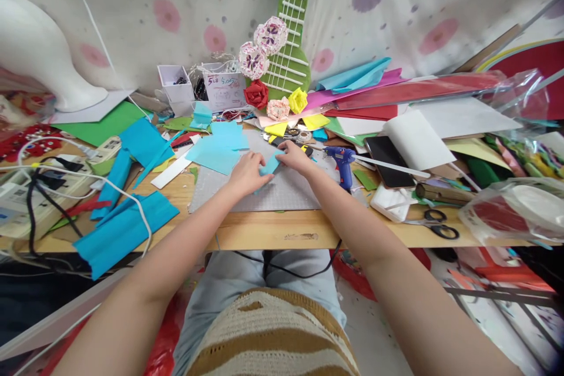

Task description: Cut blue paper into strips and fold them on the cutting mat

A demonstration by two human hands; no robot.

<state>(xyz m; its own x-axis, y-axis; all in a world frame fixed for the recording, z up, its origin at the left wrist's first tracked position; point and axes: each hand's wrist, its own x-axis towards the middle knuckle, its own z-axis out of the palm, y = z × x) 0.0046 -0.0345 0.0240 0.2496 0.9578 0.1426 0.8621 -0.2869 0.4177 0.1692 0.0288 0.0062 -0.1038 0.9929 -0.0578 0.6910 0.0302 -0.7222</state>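
Now both hands meet on a small blue paper (269, 165) that lies on the grey mat (282, 194) on the worktop (264, 235). The left hand (245, 175) has its fingers bent close together and holds down the paper's left end. The right hand (294, 157) has its fingers close too and nips the paper's top right end. The paper looks partly bent, so this seems to be a fold being made. To do it well, I think the left hand should press the paper flat so it cannot slip on the mat. The right hand should line the edges up first and only then press the crease. Thin paper like this may tear or wrinkle if pulled hard, so a soft touch is best. More blue sheets (218, 150) lie just beside the left hand. A blue glue gun (342, 165) stands near the right hand, with a phone (388, 154) past it and scissors (434, 224) near the worktop's front edge.
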